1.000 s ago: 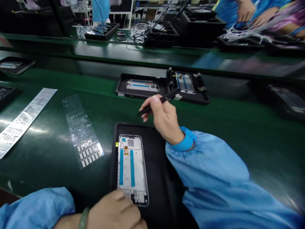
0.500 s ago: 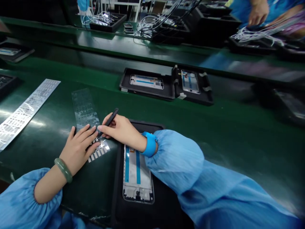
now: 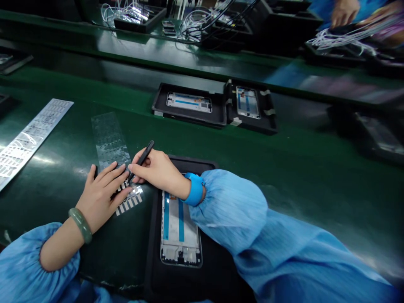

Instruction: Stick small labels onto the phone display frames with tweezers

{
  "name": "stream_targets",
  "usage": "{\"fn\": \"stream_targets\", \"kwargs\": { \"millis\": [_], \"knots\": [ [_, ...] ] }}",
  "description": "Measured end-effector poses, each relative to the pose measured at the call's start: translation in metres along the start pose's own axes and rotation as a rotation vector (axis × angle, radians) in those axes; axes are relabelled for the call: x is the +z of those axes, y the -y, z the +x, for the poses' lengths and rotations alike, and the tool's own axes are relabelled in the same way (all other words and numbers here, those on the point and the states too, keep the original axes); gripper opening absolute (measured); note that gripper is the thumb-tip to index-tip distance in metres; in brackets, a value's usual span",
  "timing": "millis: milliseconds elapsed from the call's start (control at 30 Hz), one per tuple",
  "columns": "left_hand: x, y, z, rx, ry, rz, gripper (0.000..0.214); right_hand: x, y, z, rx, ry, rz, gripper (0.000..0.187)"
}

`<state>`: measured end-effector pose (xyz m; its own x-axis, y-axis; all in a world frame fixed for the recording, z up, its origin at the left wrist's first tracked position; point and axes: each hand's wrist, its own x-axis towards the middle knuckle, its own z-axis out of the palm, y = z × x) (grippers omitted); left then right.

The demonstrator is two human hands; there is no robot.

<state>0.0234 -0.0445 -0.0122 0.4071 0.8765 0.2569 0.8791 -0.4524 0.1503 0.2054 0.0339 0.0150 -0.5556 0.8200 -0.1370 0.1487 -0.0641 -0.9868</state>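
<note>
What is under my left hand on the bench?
Your left hand lies flat on a clear sticker sheet; rows of small white strips show past the fingertips, where black tweezers in the right hand touch. The strips beneath palm and fingers are covered.

Looks like a phone assembly line: long green desk (image 3: 299, 168), phone frames in black trays (image 3: 189, 115), cable bundles (image 3: 195, 25), blue smocks (image 3: 284, 244).
</note>
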Motion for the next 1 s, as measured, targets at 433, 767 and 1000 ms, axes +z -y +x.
{"fn": "stream_targets", "kwargs": {
  "millis": [433, 767, 1000],
  "knots": [
    [-0.019, -0.021, 0.027, 0.447, 0.169, -0.183, 0.051, -0.063, 0.005, -0.077, 0.122, -0.378, 0.459, 0.026],
    [-0.017, -0.056, 0.031, 0.5, 0.151, -0.334, 0.028, -0.058, -0.013, -0.1, 0.021, -0.603, 0.344, 0.026],
    [-0.009, -0.058, 0.066, 0.496, 0.19, -0.247, 0.032, -0.058, -0.019, -0.112, 0.02, -0.647, 0.253, 0.028]
  ]
}}
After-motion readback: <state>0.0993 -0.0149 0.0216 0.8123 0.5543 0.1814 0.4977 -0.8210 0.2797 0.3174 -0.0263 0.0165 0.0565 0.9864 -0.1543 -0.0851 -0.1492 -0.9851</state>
